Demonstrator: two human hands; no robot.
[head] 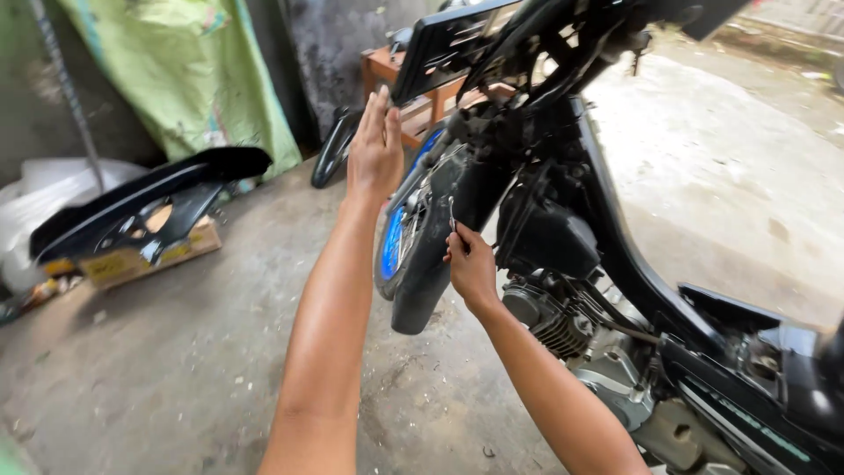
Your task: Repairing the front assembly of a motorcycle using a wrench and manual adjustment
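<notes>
The stripped motorcycle stands on the concrete floor with its body panels off, frame and cabling bare. Everything else here is best placed from its front wheel, the one with the blue rim.

The person's left hand is raised just above and to the left of that wheel, fingers straight and together, palm turned toward the bike. It is flat and open and grips nothing; whether it actually presses on the front of the bike I cannot tell.

The right hand is closed just to the right of the wheel, against the black front mudguard. Its fingers are curled tightly around a thin metal tool, whose shiny tip sticks up out of the fist. The kind of tool is too small to make out.

Just behind and below the right hand sits the finned engine, and further back from the wheel the black seat area runs off the edge of view.

Well to the left of the wheel, a removed black body panel lies on a cardboard box, with a green tarp hanging behind. Beyond the wheel stands a wooden bench.
</notes>
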